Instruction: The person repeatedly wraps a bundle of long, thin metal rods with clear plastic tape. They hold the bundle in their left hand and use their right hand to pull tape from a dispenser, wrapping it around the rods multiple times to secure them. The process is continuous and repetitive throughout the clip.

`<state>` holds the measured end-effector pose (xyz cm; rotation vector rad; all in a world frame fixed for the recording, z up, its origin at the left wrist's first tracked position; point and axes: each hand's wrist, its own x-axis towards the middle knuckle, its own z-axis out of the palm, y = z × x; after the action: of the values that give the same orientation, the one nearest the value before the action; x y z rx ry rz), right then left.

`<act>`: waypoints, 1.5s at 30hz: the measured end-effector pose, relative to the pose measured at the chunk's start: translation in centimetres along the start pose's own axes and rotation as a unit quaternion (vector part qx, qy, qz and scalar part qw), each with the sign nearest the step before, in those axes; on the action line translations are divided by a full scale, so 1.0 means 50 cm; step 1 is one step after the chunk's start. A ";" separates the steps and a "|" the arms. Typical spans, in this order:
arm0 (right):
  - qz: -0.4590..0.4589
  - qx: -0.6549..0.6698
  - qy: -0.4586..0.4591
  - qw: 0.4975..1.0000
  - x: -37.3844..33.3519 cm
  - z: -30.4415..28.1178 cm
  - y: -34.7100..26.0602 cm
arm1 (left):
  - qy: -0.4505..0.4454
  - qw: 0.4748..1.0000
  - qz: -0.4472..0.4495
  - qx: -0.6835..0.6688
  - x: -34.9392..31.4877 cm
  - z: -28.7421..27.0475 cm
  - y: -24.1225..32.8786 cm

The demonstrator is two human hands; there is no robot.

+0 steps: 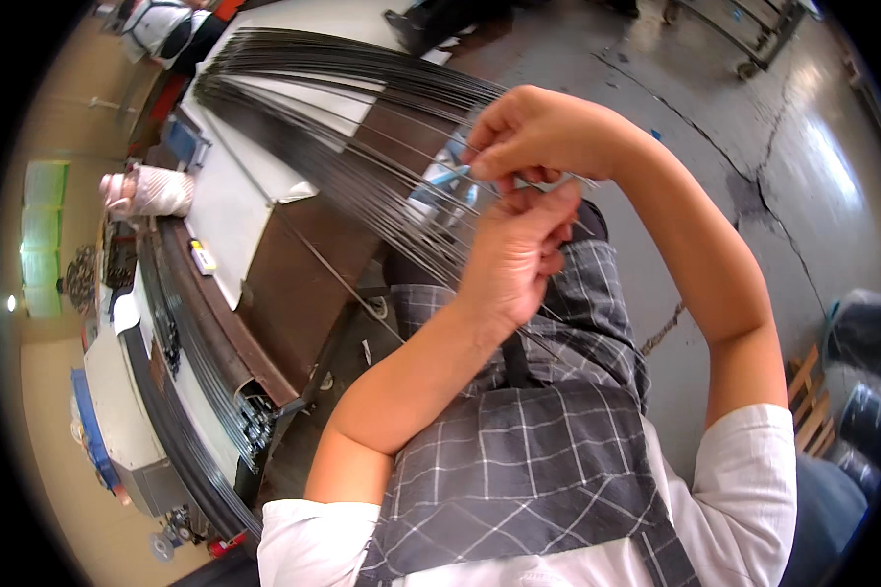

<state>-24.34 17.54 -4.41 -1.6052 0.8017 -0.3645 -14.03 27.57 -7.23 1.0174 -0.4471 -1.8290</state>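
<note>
Rods [328,171], thin, dark and wire-like, spread in a loose fan from the white sheet [235,215] on the brown bench [294,284] toward the wearer's lap, their near stretch passing by both hands. The right hand [533,132] is uppermost, its fingers pinched narrow, apparently on a few rods, since thin ends show just past it. The left hand [524,240] is just below, fingers curled in; what it encloses is hidden, so I cannot tell whether it grips any.

Slipping looks like the main risk: the near parts overhang the bench, so a weak pinch could let some slide down over the checked apron [519,460] or onto the concrete floor [715,108]. Crossing is another, as the fan is uneven and a sideways pull on one rod could drag or bend its neighbours. One stray rod [318,256] runs apart across the bench and might be snagged by the left forearm. Bare fingers so near thin ends could also be pricked.
</note>
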 end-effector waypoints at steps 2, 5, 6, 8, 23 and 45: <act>0.022 -0.044 0.018 0.999 0.008 -0.006 -0.008 | -0.021 0.997 -0.068 0.021 0.011 -0.002 0.012; 0.030 -0.191 0.078 0.978 0.018 -0.027 0.010 | -0.101 0.976 -0.163 0.104 -0.009 -0.006 0.061; 0.006 -0.277 0.097 0.956 0.024 -0.025 0.018 | -0.142 0.963 -0.186 0.132 -0.014 -0.014 0.083; -0.031 -0.441 0.142 0.885 0.028 -0.015 0.039 | -0.122 0.939 0.020 0.320 0.001 -0.022 0.147; -0.205 -0.409 0.473 0.753 0.236 -0.130 0.021 | -0.051 0.650 0.120 0.748 0.395 -0.090 0.532; -0.189 -0.452 0.533 0.690 0.364 -0.155 0.029 | 0.067 0.716 0.077 0.690 0.344 -0.114 0.514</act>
<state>-16.86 -0.48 -7.86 -2.4876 1.7038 -1.4812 1.83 1.15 -0.96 1.9413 -1.8883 -1.0066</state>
